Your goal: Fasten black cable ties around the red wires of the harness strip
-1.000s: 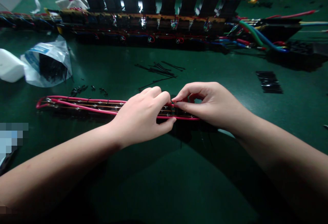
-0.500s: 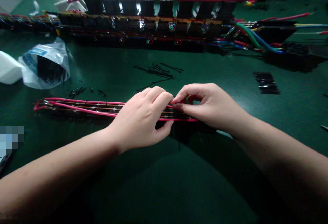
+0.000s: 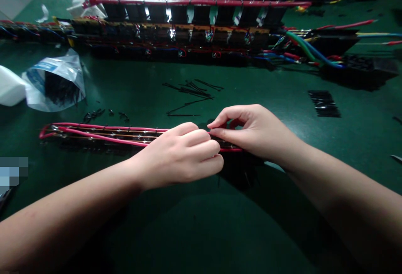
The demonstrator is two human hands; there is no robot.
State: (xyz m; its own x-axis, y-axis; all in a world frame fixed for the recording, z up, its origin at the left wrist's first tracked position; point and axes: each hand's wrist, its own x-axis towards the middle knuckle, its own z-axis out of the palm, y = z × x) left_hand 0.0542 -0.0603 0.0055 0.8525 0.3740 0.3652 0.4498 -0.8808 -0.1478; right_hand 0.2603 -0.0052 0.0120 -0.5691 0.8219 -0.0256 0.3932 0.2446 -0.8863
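A long narrow assembly with red cables (image 3: 103, 138) and thin copper-coloured rods lies across the green table. My left hand (image 3: 185, 152) rests over its middle, fingers curled together; whatever they hold is hidden beneath them. To the right, my right hand (image 3: 251, 127) pinches thumb and forefinger together at the upper red cable, on something too small to make out. The assembly's right end is partly covered by my right hand.
Loose black cable ties (image 3: 188, 90) lie behind the hands, with a neat bundle of ties (image 3: 324, 103) at the right. An open plastic bag (image 3: 56, 83) stands at the left. Larger wired assemblies (image 3: 188, 27) stretch across the back. Small black clippings (image 3: 93, 116) lie near the bag.
My left hand has turned and curled its fingers, its thumb no longer showing below the assembly. My right hand stays nearly in place. The view has shifted slightly.
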